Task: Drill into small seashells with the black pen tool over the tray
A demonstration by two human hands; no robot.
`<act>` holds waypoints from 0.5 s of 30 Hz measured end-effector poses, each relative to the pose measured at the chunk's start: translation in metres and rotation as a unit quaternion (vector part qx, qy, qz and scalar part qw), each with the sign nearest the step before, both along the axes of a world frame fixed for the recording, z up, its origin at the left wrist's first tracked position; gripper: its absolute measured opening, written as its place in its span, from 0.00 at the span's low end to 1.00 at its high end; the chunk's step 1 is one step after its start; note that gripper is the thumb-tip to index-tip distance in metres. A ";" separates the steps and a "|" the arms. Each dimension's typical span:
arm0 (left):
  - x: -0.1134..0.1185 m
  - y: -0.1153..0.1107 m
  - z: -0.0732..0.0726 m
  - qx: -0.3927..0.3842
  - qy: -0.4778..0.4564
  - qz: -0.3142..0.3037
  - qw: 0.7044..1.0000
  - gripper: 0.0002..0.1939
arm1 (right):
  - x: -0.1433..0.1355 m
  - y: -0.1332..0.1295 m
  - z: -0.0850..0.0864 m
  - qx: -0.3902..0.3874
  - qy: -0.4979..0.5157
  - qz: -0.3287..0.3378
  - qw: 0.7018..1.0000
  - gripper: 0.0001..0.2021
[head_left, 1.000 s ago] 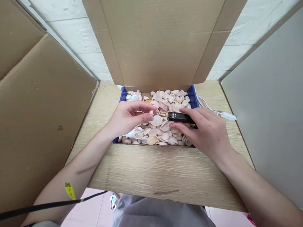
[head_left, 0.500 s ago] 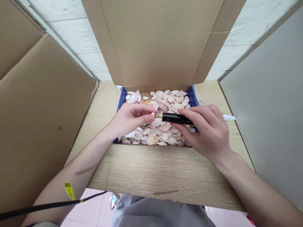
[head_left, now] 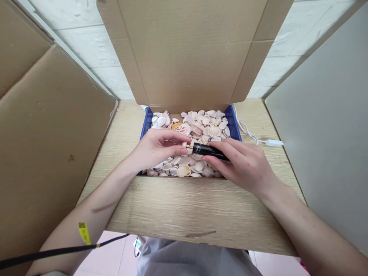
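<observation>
A black pen-style mini drill [head_left: 211, 151] with a brass-coloured chuck lies in my right hand [head_left: 244, 161], fingers and thumb wrapped round its barrel. Its tip points left at a small whitish shell [head_left: 184, 144], pinched between the thumb and fingers of my left hand [head_left: 161, 147]. Fingers hide most of that shell, so I cannot tell whether the bit is inside it. Both hands hover over a box of loose seashells [head_left: 184, 171], mostly white and pinkish, with a spotted one [head_left: 183, 129] and an orange one [head_left: 176, 125] near the left hand.
The box has blue side walls [head_left: 235, 124] and a raised cardboard lid [head_left: 186, 53]. It stands on a wooden table [head_left: 172, 207]. A white cable [head_left: 248, 132] lies to its right. Cardboard [head_left: 57, 115] rises on the left, a grey panel [head_left: 324, 115] on the right.
The drill and both hands have shifted slightly left and down, and the barrel has turned so that its lettering shows. Both grips stay closed.
</observation>
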State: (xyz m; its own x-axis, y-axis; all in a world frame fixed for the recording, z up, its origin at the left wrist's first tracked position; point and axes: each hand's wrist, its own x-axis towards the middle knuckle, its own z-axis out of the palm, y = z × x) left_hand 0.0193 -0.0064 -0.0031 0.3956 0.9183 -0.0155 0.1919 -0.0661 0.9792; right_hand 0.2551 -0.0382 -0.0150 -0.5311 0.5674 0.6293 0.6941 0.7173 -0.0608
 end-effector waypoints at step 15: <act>0.001 -0.004 0.007 0.013 0.000 0.000 1.000 0.13 | -0.001 -0.001 -0.001 -0.058 0.011 0.003 0.998 0.12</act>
State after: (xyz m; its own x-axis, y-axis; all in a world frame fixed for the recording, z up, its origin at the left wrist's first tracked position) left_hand 0.0202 -0.0109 0.0035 0.3960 0.9182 0.0090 0.1917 -0.0923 0.9771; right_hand 0.2541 -0.0387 -0.0159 -0.5212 0.6334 0.5720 0.6871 0.7089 -0.1589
